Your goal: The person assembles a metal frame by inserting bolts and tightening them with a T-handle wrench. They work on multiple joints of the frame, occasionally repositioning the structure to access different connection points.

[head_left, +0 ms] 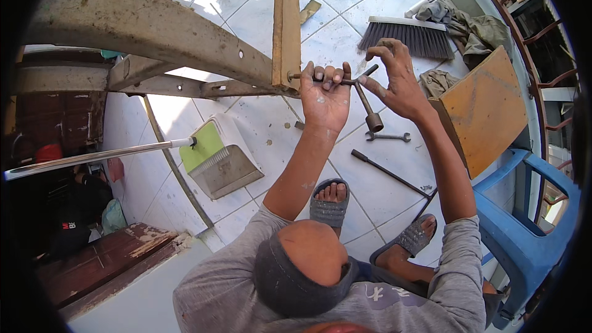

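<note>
My left hand (325, 95) is raised and closed around one arm of a dark metal cross socket wrench (364, 95). The wrench's end sits on a bolt where an upright wooden slat (287, 18) meets a grey metal beam (154, 31). My right hand (398, 77) holds the opposite arm of the wrench with its fingertips. Another arm of the wrench, with a socket end (374, 122), hangs down between both hands. My feet in grey sandals (330, 203) stand on the white tiled floor below.
On the tiles lie an open-end spanner (388, 137) and a long thin T-handled rod (391, 174). A green and grey dustpan (216, 157) is at left, a broom head (407, 34) and rags behind. A wooden board (487, 108) leans by a blue plastic chair (524, 209).
</note>
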The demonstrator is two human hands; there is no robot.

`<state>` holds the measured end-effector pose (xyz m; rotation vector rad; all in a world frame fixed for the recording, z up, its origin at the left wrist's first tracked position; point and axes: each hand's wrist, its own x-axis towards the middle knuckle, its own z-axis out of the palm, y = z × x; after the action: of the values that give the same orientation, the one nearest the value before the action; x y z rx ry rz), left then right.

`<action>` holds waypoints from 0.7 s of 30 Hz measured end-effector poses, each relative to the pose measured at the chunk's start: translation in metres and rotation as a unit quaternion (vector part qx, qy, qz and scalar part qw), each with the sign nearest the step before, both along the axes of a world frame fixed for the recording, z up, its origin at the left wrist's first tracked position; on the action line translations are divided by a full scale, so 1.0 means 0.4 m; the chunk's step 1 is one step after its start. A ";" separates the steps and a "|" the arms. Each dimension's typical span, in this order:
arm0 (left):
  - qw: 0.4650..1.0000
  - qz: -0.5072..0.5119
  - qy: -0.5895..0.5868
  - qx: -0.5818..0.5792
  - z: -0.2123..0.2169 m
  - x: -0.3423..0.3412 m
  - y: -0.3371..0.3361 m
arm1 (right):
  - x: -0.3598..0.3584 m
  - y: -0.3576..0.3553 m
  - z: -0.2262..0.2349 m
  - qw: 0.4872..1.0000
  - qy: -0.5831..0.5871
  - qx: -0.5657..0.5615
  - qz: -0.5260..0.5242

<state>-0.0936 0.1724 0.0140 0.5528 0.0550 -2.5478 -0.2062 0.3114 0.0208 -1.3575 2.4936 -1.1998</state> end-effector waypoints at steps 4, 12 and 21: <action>0.997 0.024 0.057 -0.054 0.002 -0.012 0.009 | 0.053 0.037 0.003 0.816 -0.552 -0.046 -0.167; 0.895 -0.130 -0.220 -0.365 0.039 0.135 0.016 | 0.076 -0.105 0.020 0.952 -0.292 0.065 -0.058; 0.765 -0.190 -0.281 -0.547 -0.009 0.243 -0.356 | 0.002 -0.076 -0.019 0.955 0.256 -0.089 0.117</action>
<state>0.0037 0.0299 0.0104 0.8109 -1.7709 -2.0942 -0.2054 0.2809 0.0131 -2.1865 2.4590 -1.1588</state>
